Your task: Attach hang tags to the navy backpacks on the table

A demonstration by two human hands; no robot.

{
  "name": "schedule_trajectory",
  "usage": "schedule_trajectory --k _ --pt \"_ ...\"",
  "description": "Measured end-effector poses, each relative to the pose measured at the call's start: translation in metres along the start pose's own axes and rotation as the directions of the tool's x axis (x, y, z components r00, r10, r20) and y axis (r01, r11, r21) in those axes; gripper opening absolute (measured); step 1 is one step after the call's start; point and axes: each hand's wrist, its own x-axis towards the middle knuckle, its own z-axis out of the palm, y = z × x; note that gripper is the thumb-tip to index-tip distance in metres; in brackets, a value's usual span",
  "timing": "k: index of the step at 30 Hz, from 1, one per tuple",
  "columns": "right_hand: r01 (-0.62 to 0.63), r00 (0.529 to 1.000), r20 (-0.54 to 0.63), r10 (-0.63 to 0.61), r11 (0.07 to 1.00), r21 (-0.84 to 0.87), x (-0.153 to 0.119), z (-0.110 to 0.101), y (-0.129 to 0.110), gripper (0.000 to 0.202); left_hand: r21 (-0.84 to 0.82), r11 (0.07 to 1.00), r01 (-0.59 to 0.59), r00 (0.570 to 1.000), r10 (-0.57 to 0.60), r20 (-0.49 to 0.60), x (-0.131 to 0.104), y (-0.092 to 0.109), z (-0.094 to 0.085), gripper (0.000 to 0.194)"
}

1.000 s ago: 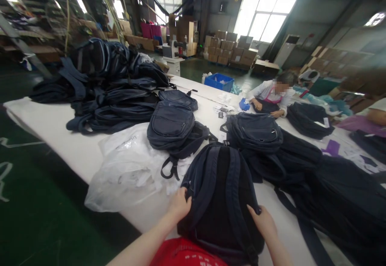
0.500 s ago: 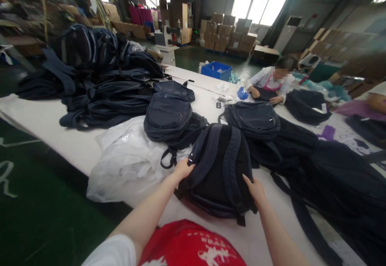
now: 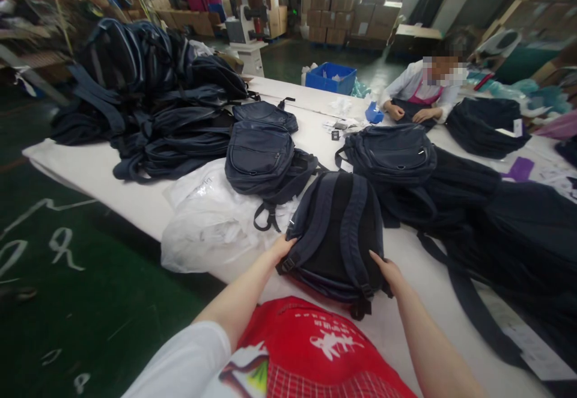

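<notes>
A dark navy backpack (image 3: 336,229) lies in front of me, its shoulder straps and black back panel facing up. My left hand (image 3: 285,247) grips its left side edge, with the fingers partly hidden under it. On the opposite side my right hand (image 3: 388,272) holds the edge, thumb on top and the other fingers mostly out of sight. Just beyond are another navy backpack (image 3: 259,154) to the left and one more (image 3: 392,151) to the right, both front side up.
The white table (image 3: 135,205) bears a large pile of backpacks (image 3: 171,103) at left, a clear plastic bag (image 3: 207,223) and dark bags (image 3: 532,223) at right. Across it, a person (image 3: 419,94) handles dark fabric. A blue crate (image 3: 331,78) stands at the back.
The view has tilted down and shifted left, so the table's contents appear higher and further right. Both hands still hold the backpack, which sits closer to the red apron.
</notes>
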Motion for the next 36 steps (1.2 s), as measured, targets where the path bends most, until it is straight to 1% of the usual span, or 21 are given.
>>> schedule_trajectory --k 7,9,10,11,13,14,15,16,17,18,19,20,22,23,24,26,28,30,32,34,36 --pt "-0.021 0.999 -0.033 0.017 0.994 -0.111 -0.032 -0.007 0.055 0.068 0.038 0.999 -0.008 0.998 0.006 0.054 -0.054 -0.029 0.017 0.036" --pt "0.001 0.998 -0.061 -0.012 0.982 -0.19 -0.036 -0.008 0.057 0.067 0.081 0.997 0.002 0.999 -0.005 0.042 -0.059 -0.03 0.017 0.036" --pt "0.043 0.99 -0.122 -0.075 0.968 -0.248 -0.038 -0.01 0.053 0.066 0.107 0.994 0.008 0.999 -0.012 0.031 -0.06 -0.03 0.015 0.035" --pt "0.11 0.962 -0.205 -0.18 0.944 -0.312 -0.041 -0.011 0.046 0.065 0.137 0.991 0.013 1.0 -0.015 0.016 -0.061 -0.029 0.013 0.035" --pt "0.279 0.828 -0.354 -0.435 0.867 -0.412 -0.05 -0.013 0.025 0.061 0.194 0.981 0.01 1.0 -0.004 -0.03 -0.066 -0.026 0.005 0.035" --pt "0.364 0.764 -0.38 -0.521 0.835 -0.413 -0.057 -0.012 0.012 0.057 0.22 0.976 -0.001 0.998 0.014 -0.057 -0.071 -0.026 0.0 0.036" --pt "0.438 0.747 -0.369 -0.553 0.827 -0.353 -0.066 -0.008 -0.001 0.052 0.242 0.97 -0.019 0.996 0.039 -0.078 -0.076 -0.026 -0.004 0.036" --pt "0.483 0.786 -0.316 -0.532 0.847 -0.224 -0.076 -0.001 -0.013 0.046 0.261 0.965 -0.042 0.994 0.066 -0.086 -0.083 -0.027 -0.008 0.036" --pt "0.474 0.856 -0.217 -0.47 0.88 -0.033 -0.086 0.009 -0.023 0.04 0.276 0.959 -0.067 0.993 0.093 -0.079 -0.091 -0.028 -0.011 0.036" --pt "0.387 0.922 -0.068 -0.381 0.903 0.185 -0.097 0.022 -0.032 0.036 0.287 0.953 -0.096 0.992 0.116 -0.056 -0.099 -0.029 -0.013 0.036" --pt "0.217 0.95 0.13 -0.283 0.9 0.378 -0.107 0.037 -0.039 0.033 0.295 0.947 -0.125 0.99 0.138 -0.022 -0.107 -0.031 -0.014 0.035" --pt "-0.005 0.923 0.336 -0.188 0.866 0.499 -0.116 0.055 -0.043 0.031 0.298 0.942 -0.153 0.988 0.156 0.014 -0.115 -0.033 -0.014 0.034" --pt "-0.389 0.784 0.62 -0.021 0.762 0.518 -0.13 0.091 -0.048 0.025 0.297 0.933 -0.203 0.979 0.193 0.064 -0.128 -0.036 -0.011 0.031" --pt "-0.494 0.734 0.677 0.048 0.723 0.484 -0.133 0.107 -0.049 0.021 0.293 0.929 -0.225 0.974 0.213 0.075 -0.134 -0.038 -0.008 0.029" --pt "-0.544 0.715 0.692 0.1 0.702 0.459 -0.135 0.122 -0.05 0.016 0.287 0.926 -0.246 0.969 0.232 0.082 -0.138 -0.04 -0.005 0.027" --pt "-0.546 0.731 0.668 0.14 0.707 0.449 -0.135 0.143 -0.053 0.01 0.267 0.923 -0.276 0.961 0.259 0.096 -0.144 -0.043 0.0 0.024" --pt "-0.523 0.735 0.666 0.131 0.735 0.431 -0.133 0.153 -0.057 0.011 0.24 0.921 -0.307 0.951 0.284 0.123 -0.149 -0.044 0.003 0.024" --pt "-0.503 0.725 0.678 0.118 0.763 0.405 -0.133 0.153 -0.061 0.014 0.211 0.915 -0.343 0.938 0.322 0.127 -0.153 -0.042 0.002 0.024" --pt "-0.488 0.703 0.703 0.108 0.793 0.365 -0.137 0.148 -0.061 0.018 0.17 0.905 -0.389 0.921 0.381 0.075 -0.158 -0.036 -0.005 0.022" --pt "-0.436 0.603 0.795 0.064 0.861 0.262 -0.143 0.139 -0.057 0.029 0.112 0.894 -0.435 0.898 0.44 -0.027 -0.163 -0.025 -0.016 0.02" --pt "-0.296 0.458 0.889 -0.018 0.94 0.172 -0.147 0.131 -0.054 0.038 0.024 0.876 -0.482 0.868 0.481 -0.124 -0.167 -0.013 -0.027 0.02"
